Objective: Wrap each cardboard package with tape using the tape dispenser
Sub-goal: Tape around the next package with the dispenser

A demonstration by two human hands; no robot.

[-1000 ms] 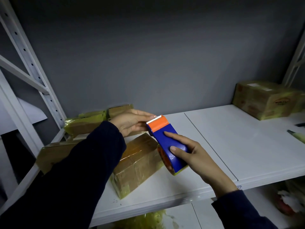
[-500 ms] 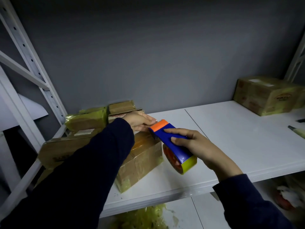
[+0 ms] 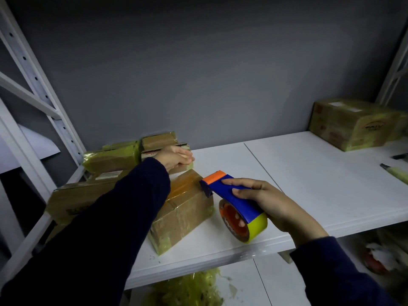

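Tape was laid along the top of the cardboard package on the shelf. The tape dispenser, at the package's right edge, was gripped by the right hand. The left hand was pressed on the far end; its grip could not be told in the dimness. Further passes were judged outstanding.

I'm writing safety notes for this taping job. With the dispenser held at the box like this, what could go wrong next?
1. The right hand grips the tape dispenser, whose toothed orange blade sits close to the left hand resting at the far end of the cardboard package. A slip could nick the fingers.
2. That package lies askew, with one corner near the front edge of the shelf. Pulling tape might drag it off.
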